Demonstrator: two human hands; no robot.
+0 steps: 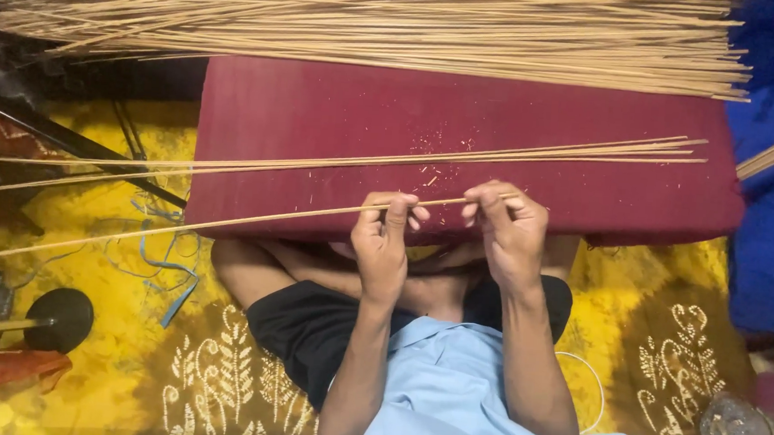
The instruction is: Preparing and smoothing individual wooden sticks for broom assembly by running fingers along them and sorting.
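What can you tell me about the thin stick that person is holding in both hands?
The stick is one long, very thin, pale tan sliver, like bamboo. It lies nearly level, sloping down toward the left of the picture. The left hand and right hand pinch its right end above the dark red cushion; the rest hangs free.

A cushion [463, 142] lies on the mat [114, 290] before the person's lap. A stick pile [372, 19] lies along its far edge, a few sticks [462, 155] across its middle. Both hands [444, 234] hold 1 stick [225, 223] at its near edge.
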